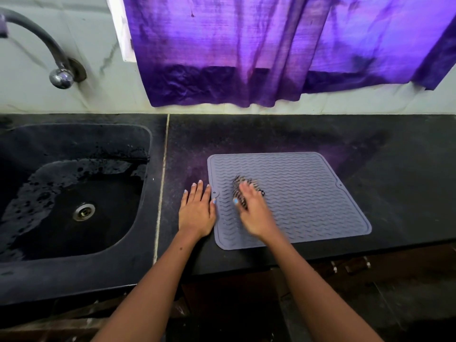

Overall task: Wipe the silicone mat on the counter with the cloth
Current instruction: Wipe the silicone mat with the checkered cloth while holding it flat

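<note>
The right hand (254, 213) presses a bunched cloth (243, 191) onto the mat (308, 193), while the left hand (197, 211) lies flat beside it, thumb pinning the edge; thin and floppy, the mat likely slides unless pinned

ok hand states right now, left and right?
Left hand: open, flat on the counter, thumb at the mat edge.
Right hand: blurred, on the cloth; grip cannot be told.
</note>
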The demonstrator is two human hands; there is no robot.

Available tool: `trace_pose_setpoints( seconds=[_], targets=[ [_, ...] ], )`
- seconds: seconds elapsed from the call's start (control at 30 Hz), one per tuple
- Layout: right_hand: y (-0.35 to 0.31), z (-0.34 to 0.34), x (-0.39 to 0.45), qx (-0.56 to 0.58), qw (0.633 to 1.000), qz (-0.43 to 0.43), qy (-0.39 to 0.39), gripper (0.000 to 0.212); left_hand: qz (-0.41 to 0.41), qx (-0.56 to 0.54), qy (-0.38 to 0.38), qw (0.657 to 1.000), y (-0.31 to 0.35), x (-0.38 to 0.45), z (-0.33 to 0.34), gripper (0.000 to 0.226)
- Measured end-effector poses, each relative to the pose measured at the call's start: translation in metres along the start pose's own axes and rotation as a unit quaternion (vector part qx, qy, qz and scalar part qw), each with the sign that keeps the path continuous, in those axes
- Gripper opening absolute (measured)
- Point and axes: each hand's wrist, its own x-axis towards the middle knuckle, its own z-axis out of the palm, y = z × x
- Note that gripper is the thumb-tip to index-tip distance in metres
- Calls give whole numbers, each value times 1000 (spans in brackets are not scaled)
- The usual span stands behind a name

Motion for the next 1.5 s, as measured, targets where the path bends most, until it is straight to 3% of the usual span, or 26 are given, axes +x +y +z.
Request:
trace_pose_setpoints(
  seconds=[0.1,0.27,0.33,0.37,0.43,0.47,0.53,0.63,0.73,0.83,0.93,1.0,1.07,1.1,1.17,1.27,1.37,1.5],
  targets=[
    [9,23,-3,-125,991,-40,-1,64,-5,16,5,1000,4,0,1,85],
    [12,17,11,-132,988,-66,-43,63,-13,27,1,1000,6,1,3,68],
    [13,10,25,9,997,-12,-78,58,-8,21,-2,1000,5,2,1,68],
    [9,1,32,146,985,52,-77,53,-4,16,-5,1000,4,2,0,69],
    [1,-20,48,395,903,169,-12,41,10,12,-19,1000,-1,1,-4,73],
    [-2,-29,53,430,885,178,23,38,19,15,-26,999,-3,1,-6,74],
    [-14,-31,51,361,923,126,38,39,30,28,-33,999,-7,0,-7,70],
    [-25,2,25,90,996,-2,-2,53,33,43,-22,998,-8,-2,-6,56],
    [-17,40,8,-117,990,-82,1,60,36,55,-20,998,-9,-1,-4,54],
    [-11,37,17,-116,988,-96,-17,62,39,57,-13,998,-9,0,-2,69],
    [-5,30,32,-30,992,-94,-76,65,38,50,-3,998,-8,0,0,80],
    [-8,19,44,153,984,-24,-91,51,35,43,0,998,-8,0,-1,69],
    [-17,2,52,349,931,82,-68,39,32,39,-3,999,-8,0,-3,60],
    [-20,-6,53,384,917,101,-40,37,32,36,-6,999,-8,-1,-3,57],
    [-25,-14,44,315,947,70,-6,40,32,34,-5,999,-8,-1,-4,57],
    [-26,9,0,56,998,2,-30,53,32,36,-5,999,-9,0,-3,53],
    [-22,40,-42,-149,985,-81,22,58,31,35,-3,999,-9,0,-2,52],
    [-15,42,-39,-158,981,-110,11,65,32,47,-13,998,-9,1,-1,62]
  ],
)
